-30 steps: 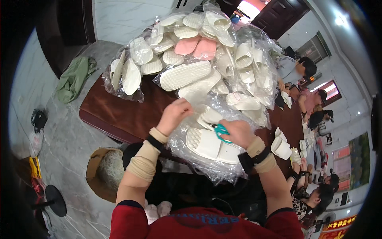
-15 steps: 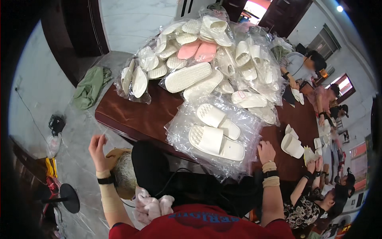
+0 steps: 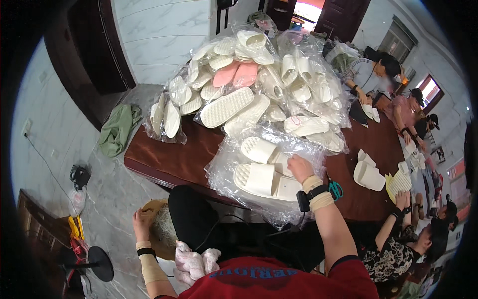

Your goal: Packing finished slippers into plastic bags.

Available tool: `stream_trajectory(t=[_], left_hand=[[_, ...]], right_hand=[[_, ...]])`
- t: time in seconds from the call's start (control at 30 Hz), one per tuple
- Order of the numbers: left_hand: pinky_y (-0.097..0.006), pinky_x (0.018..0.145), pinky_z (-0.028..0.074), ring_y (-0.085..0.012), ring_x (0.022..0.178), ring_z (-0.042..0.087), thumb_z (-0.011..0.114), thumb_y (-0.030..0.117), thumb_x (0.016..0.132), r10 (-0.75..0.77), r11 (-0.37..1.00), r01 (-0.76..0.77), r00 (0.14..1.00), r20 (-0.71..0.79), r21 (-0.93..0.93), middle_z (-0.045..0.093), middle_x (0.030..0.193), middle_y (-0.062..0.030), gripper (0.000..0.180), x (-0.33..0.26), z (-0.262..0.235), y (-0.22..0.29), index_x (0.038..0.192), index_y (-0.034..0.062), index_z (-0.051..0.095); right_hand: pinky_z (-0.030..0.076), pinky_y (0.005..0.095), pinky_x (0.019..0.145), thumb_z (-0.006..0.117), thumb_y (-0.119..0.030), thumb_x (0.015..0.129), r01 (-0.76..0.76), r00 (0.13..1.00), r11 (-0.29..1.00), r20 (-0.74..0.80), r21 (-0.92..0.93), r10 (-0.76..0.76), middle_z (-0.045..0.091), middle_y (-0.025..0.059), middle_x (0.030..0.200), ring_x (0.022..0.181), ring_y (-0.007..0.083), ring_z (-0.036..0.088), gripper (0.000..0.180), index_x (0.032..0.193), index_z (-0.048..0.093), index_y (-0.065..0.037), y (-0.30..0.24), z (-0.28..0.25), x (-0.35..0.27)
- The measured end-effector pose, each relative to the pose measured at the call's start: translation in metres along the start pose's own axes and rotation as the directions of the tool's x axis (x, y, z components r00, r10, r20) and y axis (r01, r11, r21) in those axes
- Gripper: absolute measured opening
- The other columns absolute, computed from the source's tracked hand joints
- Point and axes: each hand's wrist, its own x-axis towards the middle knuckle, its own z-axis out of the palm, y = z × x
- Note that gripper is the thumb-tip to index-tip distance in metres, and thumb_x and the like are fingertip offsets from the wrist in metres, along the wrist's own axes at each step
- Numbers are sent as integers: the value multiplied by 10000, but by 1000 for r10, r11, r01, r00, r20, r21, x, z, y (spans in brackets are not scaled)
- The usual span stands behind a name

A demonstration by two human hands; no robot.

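"How does the right grip stand?"

"The right grip (image 3: 300, 169) is half curled, fingers bent down at the heel end of the white slippers (image 3: 254, 180). I can't tell whether it pinches anything."

"And the left grip (image 3: 143, 218)?"

"Well apart, low to the left, at the rim of the cardboard box (image 3: 156, 203). Its fingers bend too; whether they hold anything, I can't tell."

"Why do the slippers lie like that?"

"They sit side by side just left of the right grip, toes pointing away from it, on clear plastic (image 3: 219, 169). Probably that keeps the pair together and its heels near the hand. The scissors (image 3: 335, 190) lie right of that wrist, likely to stay within reach yet off the plastic."

"Where are the edges?"

"The plastic hangs over the near edge of the table (image 3: 186, 158), on the wearer's side of the right grip. Beyond the grip, the pile of bagged slippers (image 3: 226, 107) walls off the far side."

"Any room to move?"

"Brown tabletop shows right of the right grip, as far as another white pair (image 3: 368, 175). Past that, a co-worker's hand (image 3: 402, 199) limits the reach."
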Motion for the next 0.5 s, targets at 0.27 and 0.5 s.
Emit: stream_trajectory(t=[0.27, 0.5], left_hand=[[-431, 1034, 486, -387, 1226, 606, 713, 39, 898, 524, 840, -527, 850, -60, -130, 607, 1350, -217, 483, 54, 12, 235, 1364, 33, 586], [-447, 865, 520, -377, 1027, 656, 653, 95, 924, 846, 532, -683, 424, 322, -501, 654, 1130, -185, 304, -24, 125, 377, 1222, 71, 598]], right_hand=[[546, 351, 683, 576, -156, 1015, -254, 909, 754, -119, 606, 401, 700, 119, 851, 737, 224, 687, 205, 950, 681, 7, 11, -41, -20], [555, 352, 696, 590, -158, 1002, 114, 993, 758, -92, 642, -71, 686, 119, 874, 762, 249, 677, 159, 986, 673, -22, -98, -92, -98]])
